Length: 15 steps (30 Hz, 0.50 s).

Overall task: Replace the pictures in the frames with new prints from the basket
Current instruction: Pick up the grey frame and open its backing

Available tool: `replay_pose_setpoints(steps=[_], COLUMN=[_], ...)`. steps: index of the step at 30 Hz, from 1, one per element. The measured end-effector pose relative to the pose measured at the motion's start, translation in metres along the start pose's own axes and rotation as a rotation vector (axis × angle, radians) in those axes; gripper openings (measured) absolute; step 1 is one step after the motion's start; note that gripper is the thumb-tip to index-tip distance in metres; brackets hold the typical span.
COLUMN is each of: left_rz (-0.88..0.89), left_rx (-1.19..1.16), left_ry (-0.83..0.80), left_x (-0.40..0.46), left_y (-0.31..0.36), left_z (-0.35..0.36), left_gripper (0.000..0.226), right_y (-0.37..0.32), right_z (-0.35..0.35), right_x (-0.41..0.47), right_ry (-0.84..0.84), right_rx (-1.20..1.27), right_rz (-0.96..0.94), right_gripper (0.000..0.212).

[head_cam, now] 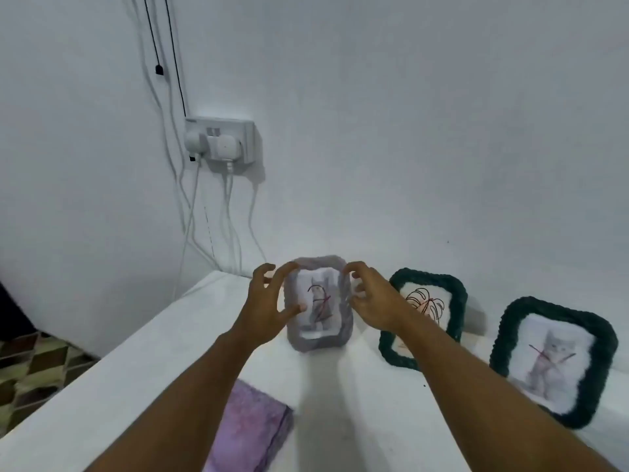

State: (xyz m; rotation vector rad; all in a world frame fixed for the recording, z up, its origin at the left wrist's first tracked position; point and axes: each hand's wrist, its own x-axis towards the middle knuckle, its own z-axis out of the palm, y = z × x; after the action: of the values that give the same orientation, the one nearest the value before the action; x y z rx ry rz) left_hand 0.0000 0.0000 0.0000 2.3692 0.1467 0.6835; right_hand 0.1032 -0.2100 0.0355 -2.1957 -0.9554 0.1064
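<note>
A grey crocheted frame (318, 338) with a cat print marked in red stands on the white table (143, 362) near the wall. My left hand (269, 301) grips the frame's left edge, fingers on the top corner and thumb on its front. At the frame's right edge, my right hand (371, 301) has its fingers spread, the tips just at the rim. To the right, a dark green frame (452, 287) with a leaf drawing leans on the wall. Further right, a second green frame (602, 349) holds a cat print. No basket is in view.
A purple cloth (248, 427) lies on the table near me, between my forearms. On the wall at the left, a socket (221, 141) holds white plugs whose cables (228, 226) hang down behind the table. Patterned fabric (30, 373) shows beyond the table's left edge.
</note>
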Motion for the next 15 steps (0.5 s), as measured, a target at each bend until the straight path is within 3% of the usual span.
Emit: replay_pose_setpoints(steps=[9,15], left_rz=[-0.073,-0.138], left_rx=[-0.297,-0.239], left_ry=[-0.242,-0.239], left_x=[0.014,0.021], left_y=[-0.029,-0.033], left_z=[0.012,0.018], left_gripper=[0.080,0.078], right_y=[0.015,0.015], right_z=[0.032,0.032], right_x=[0.019,0.023], right_ry=[-0.031,-0.032], right_rx=[0.183,0.270], right_rz=[0.125,0.167], right_gripper=[0.055,0.053])
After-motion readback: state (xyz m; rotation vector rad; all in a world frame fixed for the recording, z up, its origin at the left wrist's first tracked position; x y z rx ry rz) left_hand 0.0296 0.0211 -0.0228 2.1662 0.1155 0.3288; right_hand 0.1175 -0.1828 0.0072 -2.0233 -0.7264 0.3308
